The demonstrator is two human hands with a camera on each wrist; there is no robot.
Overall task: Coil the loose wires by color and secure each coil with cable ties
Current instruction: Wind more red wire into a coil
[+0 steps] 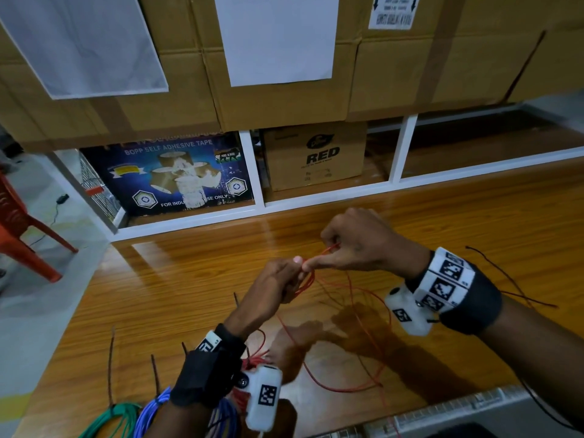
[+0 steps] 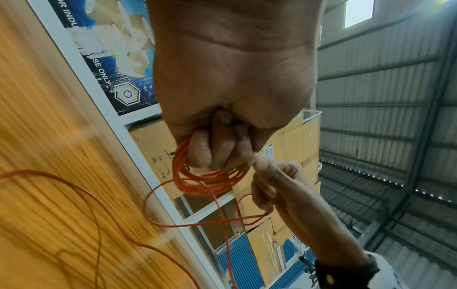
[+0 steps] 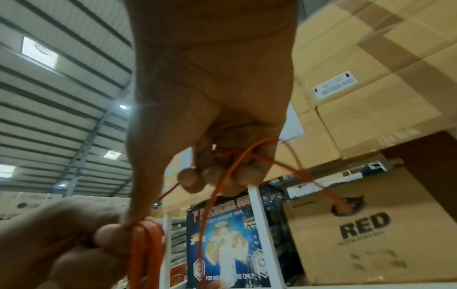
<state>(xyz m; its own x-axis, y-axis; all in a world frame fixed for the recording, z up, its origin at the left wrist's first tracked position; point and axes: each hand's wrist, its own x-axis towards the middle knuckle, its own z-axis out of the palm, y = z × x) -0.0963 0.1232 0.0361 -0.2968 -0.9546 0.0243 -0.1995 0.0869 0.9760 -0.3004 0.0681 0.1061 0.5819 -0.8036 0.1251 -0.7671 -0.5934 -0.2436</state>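
My left hand [image 1: 278, 281] is raised over the wooden table [image 1: 189, 279] and grips a small coil of orange-red wire [image 1: 306, 284]. In the left wrist view its fingers [image 2: 205, 148] curl round the coil [image 2: 207, 180]. My right hand [image 1: 347, 245], just right of it, pinches a strand of the same wire [image 3: 223, 174] between curled fingers [image 3: 243, 176], thumb touching the left hand. The loose tail of wire [image 1: 363, 349] loops down onto the table. A green coil [image 1: 117, 415], a blue coil [image 1: 151, 409] and a red bundle [image 1: 251, 363] lie near the front edge.
A white shelf frame [image 1: 252, 172] behind the table holds a blue tape box [image 1: 170, 175] and a "RED" carton [image 1: 316, 156], with large cartons [image 1: 284, 105] stacked above. A red plastic chair [image 1: 19, 235] stands at left. Dark thin wires [image 1: 512, 279] lie at right.
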